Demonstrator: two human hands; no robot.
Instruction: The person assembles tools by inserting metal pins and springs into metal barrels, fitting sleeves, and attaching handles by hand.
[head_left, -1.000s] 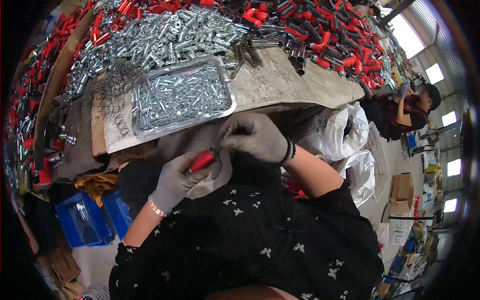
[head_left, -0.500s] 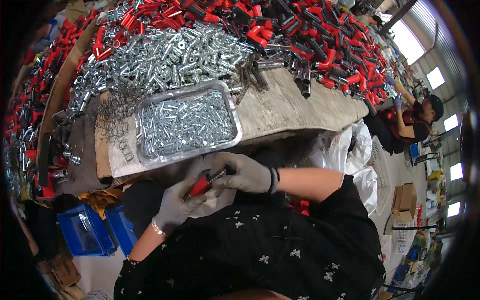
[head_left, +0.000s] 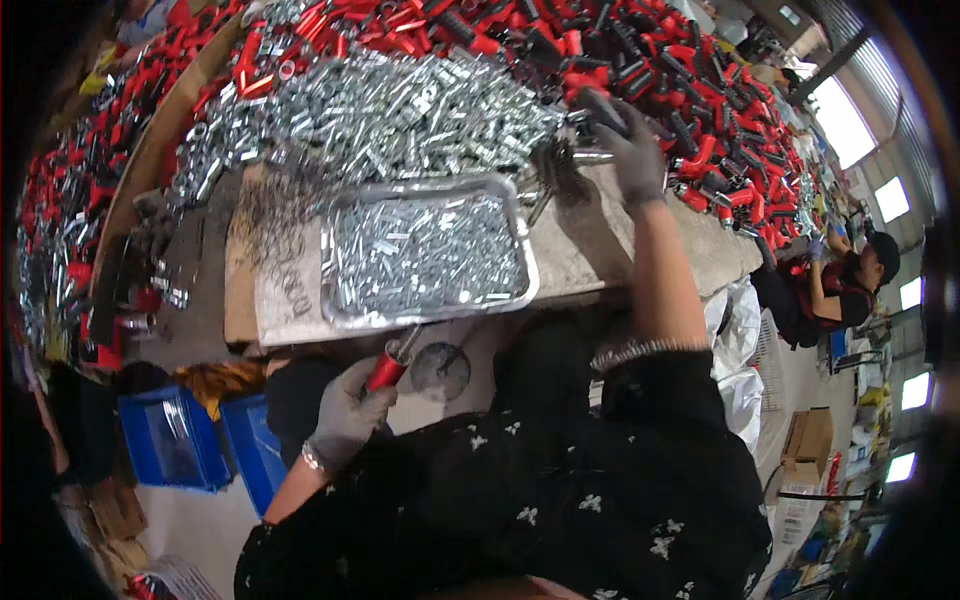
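Note:
Low in front of my body, my gloved left hand (head_left: 350, 415) is closed round a red tubular part (head_left: 386, 372). A thin metal rod (head_left: 409, 343) sticks out of its upper end, close to the near edge of a metal tray. My gloved right hand (head_left: 636, 160) is stretched far forward over the edge of a heap of red and black handle-shaped parts (head_left: 690, 120). Its fingers are blurred against dark parts, so I cannot make out whether it grips one. Dark coil springs (head_left: 562, 175) lie just left of that hand.
The metal tray (head_left: 528, 270) on the cardboard-covered bench (head_left: 690, 245) holds many small metal pins. Behind it is a heap of shiny metal sleeves (head_left: 400, 115). Loose springs (head_left: 285, 215) lie left of the tray. Blue bins (head_left: 172, 450) stand lower left. A co-worker (head_left: 835, 285) is at right.
My right hand has left the red part and moved forward and right to the heap. My left hand keeps hold of the red part, which now shows a metal rod. The view has shifted slightly.

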